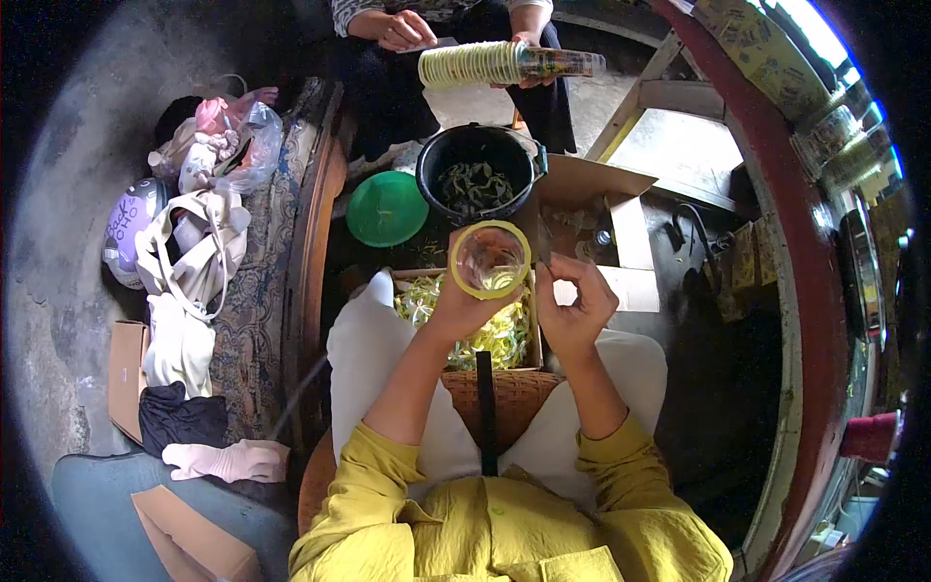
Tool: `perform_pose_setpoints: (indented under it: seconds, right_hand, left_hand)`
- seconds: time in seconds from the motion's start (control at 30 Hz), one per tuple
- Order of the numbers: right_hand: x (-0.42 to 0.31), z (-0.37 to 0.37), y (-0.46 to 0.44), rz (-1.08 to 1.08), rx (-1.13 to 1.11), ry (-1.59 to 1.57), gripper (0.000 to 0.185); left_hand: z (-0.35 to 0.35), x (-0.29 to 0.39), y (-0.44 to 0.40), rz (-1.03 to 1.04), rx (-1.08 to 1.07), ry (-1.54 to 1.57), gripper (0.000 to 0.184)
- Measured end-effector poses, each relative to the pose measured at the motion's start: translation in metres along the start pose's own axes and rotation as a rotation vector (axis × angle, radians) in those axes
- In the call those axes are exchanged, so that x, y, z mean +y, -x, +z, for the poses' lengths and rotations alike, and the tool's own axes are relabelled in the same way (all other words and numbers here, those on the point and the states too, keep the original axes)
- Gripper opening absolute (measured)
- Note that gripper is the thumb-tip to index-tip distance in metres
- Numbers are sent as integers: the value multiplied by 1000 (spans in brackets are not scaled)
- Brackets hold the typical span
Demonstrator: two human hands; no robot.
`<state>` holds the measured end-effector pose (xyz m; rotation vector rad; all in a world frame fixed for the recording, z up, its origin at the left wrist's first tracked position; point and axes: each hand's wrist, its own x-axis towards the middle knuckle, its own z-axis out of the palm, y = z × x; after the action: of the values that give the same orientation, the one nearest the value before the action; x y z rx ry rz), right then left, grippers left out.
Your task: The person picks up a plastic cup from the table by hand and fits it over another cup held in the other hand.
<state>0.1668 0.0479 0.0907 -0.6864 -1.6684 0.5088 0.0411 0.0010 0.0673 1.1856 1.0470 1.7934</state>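
Observation:
A clear cup with a yellow rim [490, 260] is in my left hand [462, 308], its round opening facing up toward me. My right hand [578, 306] is beside the cup's right side, thumb and fingers pinched on a small thin dark blade-like tool [543, 248]. Under my hands, between my knees, a box of yellow and pale strips [482, 341] sits partly hidden by my left hand and wrist. Beyond the cup stands a black bucket [428, 167] with dark scraps inside.
A green lid or plate [387, 210] lies left of the bucket, and an open cardboard box [630, 233] is right of it. A co-worker's hands [407, 31] hold a long stack of cups [475, 64]. Bags [199, 242] lie on the left bench.

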Motion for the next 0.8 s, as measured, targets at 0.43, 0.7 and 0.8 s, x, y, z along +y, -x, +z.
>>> perform_pose_setpoints:
  seconds: [0.43, 0.7, 0.8]
  right_hand:
    - [-11, 5, -2, -14, 10, 5, 14]
    - [-10, 6, 2, 0, 3, 14, 14]
    - [-9, 8, 4, -1, -3, 9, 15]
  left_hand:
    - [-4, -3, -2, -8, 12, -68, 61]
    - [-3, 0, -1, -5, 44, -73, 60]
    - [-3, -2, 0, -36, 58, -82, 59]
